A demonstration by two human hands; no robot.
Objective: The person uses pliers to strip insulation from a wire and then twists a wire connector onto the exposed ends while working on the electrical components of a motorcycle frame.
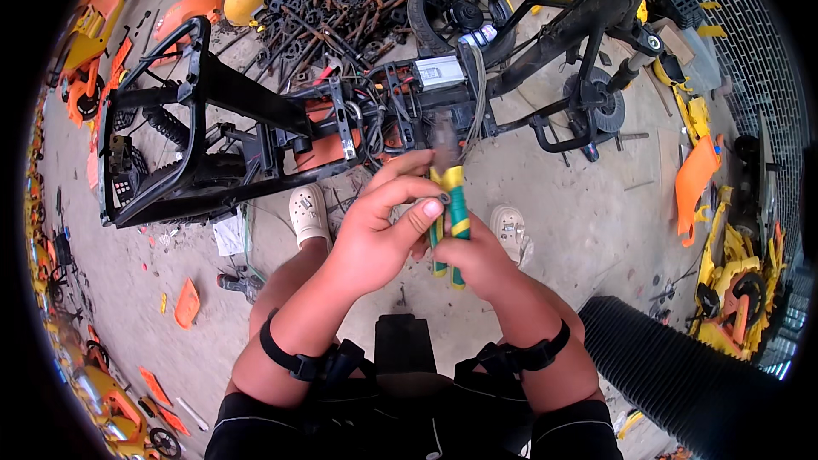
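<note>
My right hand [477, 257] is closed around the green and yellow handles of a pair of pliers [457, 204]. The pliers stand nearly upright, their dark metal jaws pointing away from me. Close against them on the left, my left hand [375, 234] is closed, with thumb and forefinger pinching a small dark round piece [444, 198], too small to name surely. Beyond both hands lies a stripped black scooter frame [256, 102], with bundled wires [373, 123] and a silver box-shaped unit [440, 72] at its middle. The jaws overlap the frame in view; I cannot tell whether they touch it.
Rusty metal rods and gears [332, 4] are heaped behind the frame, beside a black wheel [460, 13]. A yellow helmet-like shell [249, 0] lies at the far left. Orange panels [699, 179] and yellow parts line the right. A black ribbed tube [665, 375] rises at the lower right.
</note>
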